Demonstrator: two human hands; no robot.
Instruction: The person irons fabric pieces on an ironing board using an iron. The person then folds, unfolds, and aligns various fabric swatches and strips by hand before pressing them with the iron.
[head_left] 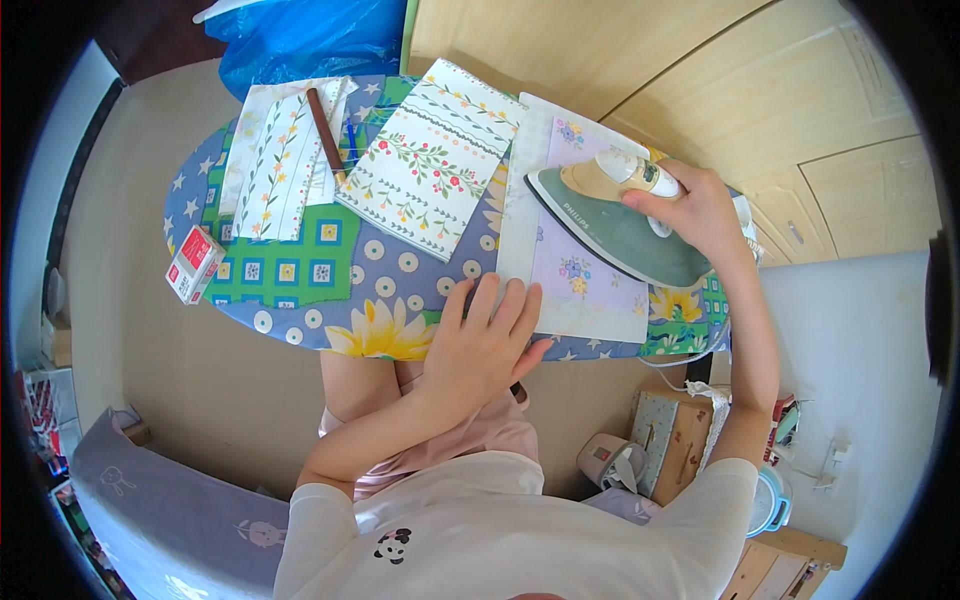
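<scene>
My right hand is wrapped around the handle of a green and white iron, which lies on a lavender floral piece of fabric with a white border. Its pointed tip faces left. Fingers apart, my left hand rests at the near edge of the ironing board, its fingertips close to the lower left corner of that fabric. Left of the iron is a folded white floral cloth. Further left, a narrower floral strip lies on white fabric, with a brown stick-like tool beside it.
A small red and white box sits at the board's left end. A blue plastic bag is behind the board, and wooden cabinets stand along the far side. The iron's cord hangs at the near right edge.
</scene>
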